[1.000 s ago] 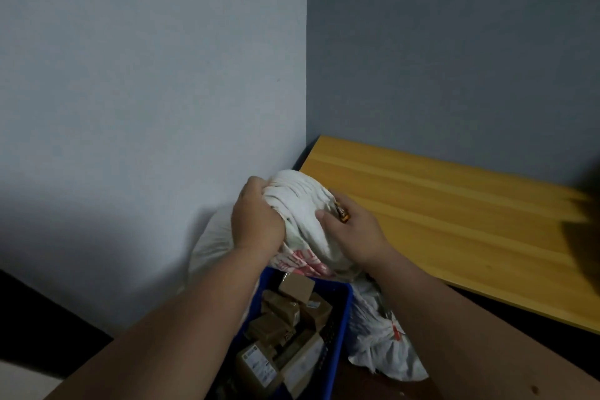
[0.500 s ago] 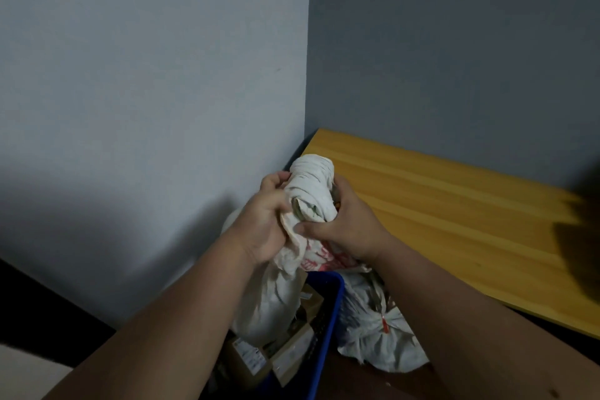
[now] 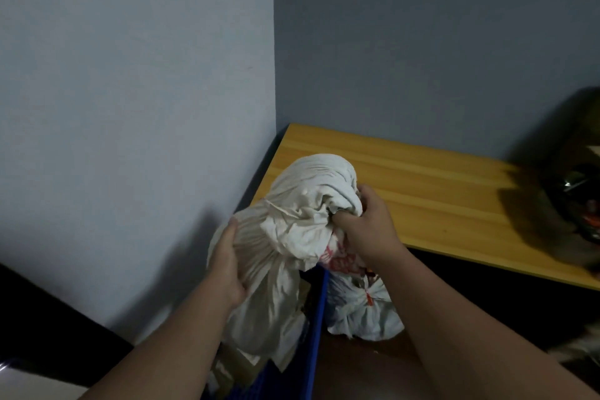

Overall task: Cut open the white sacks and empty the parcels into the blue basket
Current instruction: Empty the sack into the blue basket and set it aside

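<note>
A crumpled white sack (image 3: 302, 214) with red print hangs above the blue basket (image 3: 316, 328). My left hand (image 3: 227, 266) grips its gathered left side lower down. My right hand (image 3: 367, 230) clutches the bunched cloth near the top on the right. The sack's loose end drapes down into the basket and hides most of the parcels; a few brown parcels (image 3: 233, 367) show at the bottom. A second white sack (image 3: 360, 312), tied shut with a red tie, sits on the floor just right of the basket.
A wooden tabletop (image 3: 422, 191) runs along the grey wall to the right, with a dark blurred object (image 3: 578, 191) at its far right end. The basket stands in the corner where two walls meet. Dark floor lies below.
My left hand has slid down the sack's left side, and my right hand has shifted to the bunched top. The sack hangs lower into the basket and covers more parcels.
</note>
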